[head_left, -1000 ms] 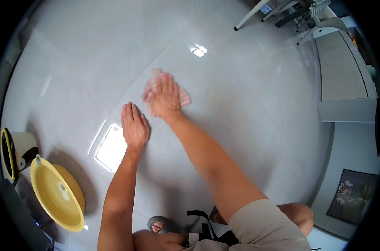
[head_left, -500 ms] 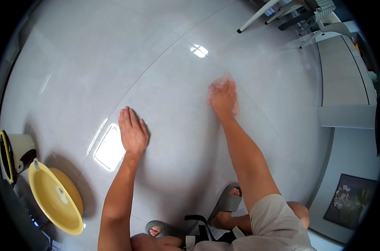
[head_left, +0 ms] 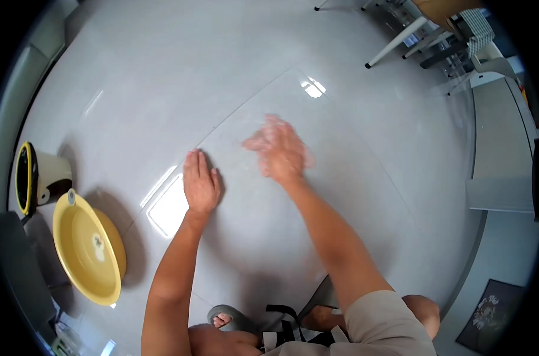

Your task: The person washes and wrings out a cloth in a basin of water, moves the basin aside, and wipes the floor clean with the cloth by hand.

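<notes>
My left hand (head_left: 201, 185) lies flat on the glossy pale floor (head_left: 251, 219), palm down, with its fingers stretched forward and nothing in it. To its right and a little farther forward, my right hand (head_left: 284, 155) presses on a pink-and-white cloth (head_left: 255, 141) against the floor. Motion blurs the cloth and the fingers; the cloth sticks out to the left, beyond the fingertips and to the right of the hand.
A yellow basin (head_left: 79, 237) stands at the left, beside a white bin with a yellow rim (head_left: 54, 175). Table and chair legs (head_left: 395, 43) are at the upper right. A cabinet (head_left: 500, 130) and a flower picture (head_left: 489, 314) line the right side.
My right hand has swept from the left to the right and now back toward the left with the cloth. My left hand stays flat on the floor. The camera view has shifted slightly.
</notes>
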Action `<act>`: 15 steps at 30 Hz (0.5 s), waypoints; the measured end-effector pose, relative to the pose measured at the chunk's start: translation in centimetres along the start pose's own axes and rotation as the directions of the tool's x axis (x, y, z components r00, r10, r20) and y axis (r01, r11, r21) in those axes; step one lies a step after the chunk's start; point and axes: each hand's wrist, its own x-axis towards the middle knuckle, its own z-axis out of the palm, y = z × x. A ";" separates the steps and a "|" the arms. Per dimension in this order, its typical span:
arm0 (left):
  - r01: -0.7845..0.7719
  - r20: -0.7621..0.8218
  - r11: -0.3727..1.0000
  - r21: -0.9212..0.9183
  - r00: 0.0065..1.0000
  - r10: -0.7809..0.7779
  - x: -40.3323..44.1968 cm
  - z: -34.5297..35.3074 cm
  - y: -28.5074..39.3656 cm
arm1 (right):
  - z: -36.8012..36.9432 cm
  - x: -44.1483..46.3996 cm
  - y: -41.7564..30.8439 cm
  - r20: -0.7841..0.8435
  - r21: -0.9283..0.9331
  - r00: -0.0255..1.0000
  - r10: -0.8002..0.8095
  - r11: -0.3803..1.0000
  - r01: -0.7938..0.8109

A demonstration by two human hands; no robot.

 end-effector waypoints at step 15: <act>0.099 0.158 0.991 0.089 0.981 -0.112 -1.3 -0.5 -4.0 | 5.0 7.7 -18.3 -0.104 0.161 0.989 0.109 0.983 -0.092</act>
